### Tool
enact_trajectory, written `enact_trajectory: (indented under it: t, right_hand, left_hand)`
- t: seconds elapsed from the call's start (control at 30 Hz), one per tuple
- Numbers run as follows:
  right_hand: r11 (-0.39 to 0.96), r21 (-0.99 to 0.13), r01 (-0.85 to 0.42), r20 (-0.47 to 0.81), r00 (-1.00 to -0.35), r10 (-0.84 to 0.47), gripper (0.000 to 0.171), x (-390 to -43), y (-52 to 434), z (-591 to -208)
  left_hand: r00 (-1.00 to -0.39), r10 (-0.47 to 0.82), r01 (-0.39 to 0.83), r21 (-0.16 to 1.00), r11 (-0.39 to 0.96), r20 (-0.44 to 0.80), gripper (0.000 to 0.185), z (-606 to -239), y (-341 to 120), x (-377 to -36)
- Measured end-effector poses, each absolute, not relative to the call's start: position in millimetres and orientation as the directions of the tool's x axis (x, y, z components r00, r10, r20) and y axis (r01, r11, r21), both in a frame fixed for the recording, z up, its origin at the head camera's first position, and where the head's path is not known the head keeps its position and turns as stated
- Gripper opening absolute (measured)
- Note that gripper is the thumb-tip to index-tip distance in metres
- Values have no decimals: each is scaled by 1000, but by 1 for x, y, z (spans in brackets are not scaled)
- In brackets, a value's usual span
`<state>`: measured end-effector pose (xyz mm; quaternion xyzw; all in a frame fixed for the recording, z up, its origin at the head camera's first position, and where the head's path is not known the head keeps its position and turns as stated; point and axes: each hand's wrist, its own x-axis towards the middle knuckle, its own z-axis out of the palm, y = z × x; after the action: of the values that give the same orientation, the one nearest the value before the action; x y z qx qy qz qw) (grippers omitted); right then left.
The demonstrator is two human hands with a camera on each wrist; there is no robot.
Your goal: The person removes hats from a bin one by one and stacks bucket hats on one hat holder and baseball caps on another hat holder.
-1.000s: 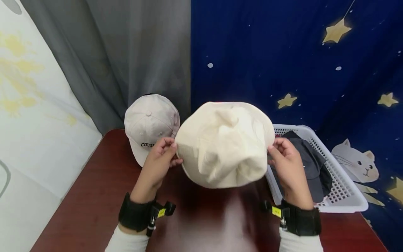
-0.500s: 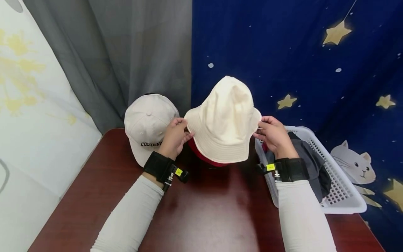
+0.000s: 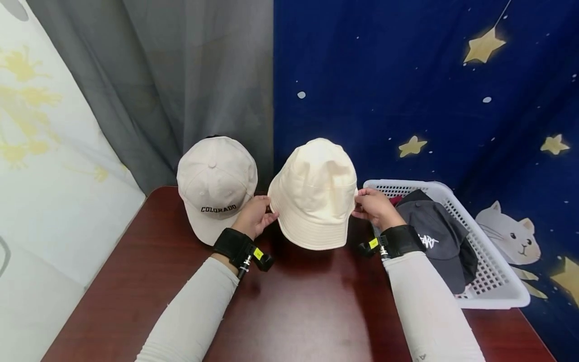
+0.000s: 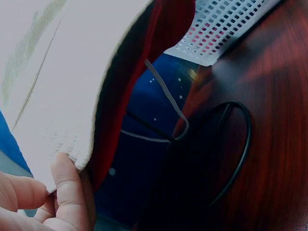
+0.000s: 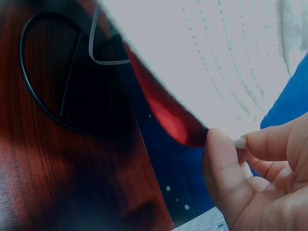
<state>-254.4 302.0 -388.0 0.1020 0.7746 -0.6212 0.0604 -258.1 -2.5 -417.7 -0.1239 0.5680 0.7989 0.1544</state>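
Observation:
A cream bucket hat (image 3: 316, 186) stands crown up at the middle of the table's back, its brim sloping down toward me. My left hand (image 3: 255, 213) pinches the brim at its left edge, thumb and fingers (image 4: 67, 192) closed over the cloth in the left wrist view. On the opposite edge my right hand (image 3: 377, 206) pinches the brim too. Red material (image 5: 168, 122) shows beneath the brim in both wrist views. Under the hat, a black wire ring (image 4: 250, 127) lies on the table, with a thin grey wire (image 4: 166, 91) rising toward the hat.
Close by on the left is a pale baseball cap (image 3: 217, 171) lettered COLORADO. At the right a white perforated basket (image 3: 502, 303) holds dark caps (image 3: 425, 221) and something red. Grey and blue curtains (image 3: 334, 65) hang behind the dark red table (image 3: 294, 311).
The bucket hat was held nearer and crumpled, then raised over a red hat at the back. Now it has come down, its crown upright, covering the red in the head view. Both hands kept their pinch.

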Motion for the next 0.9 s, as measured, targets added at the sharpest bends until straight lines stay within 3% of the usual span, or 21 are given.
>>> enact_trajectory:
  t: [0.47, 0.6, 0.9]
  right_hand:
    - [440, -861, 256, -211, -966, 150, 6, -269, 283, -400]
    - [460, -847, 265, -219, -964, 153, 14, -270, 281, -405]
    - [467, -852, 238, -201, -971, 128, 12, -267, 279, -405]
  left_hand:
    - [-893, 159, -451, 826, -340, -422, 36, -446, -3, -269]
    - [-890, 176, -456, 826, -332, -420, 34, -450, -3, -270]
    - [-891, 167, -452, 859, -241, -422, 35, -449, -11, -268]
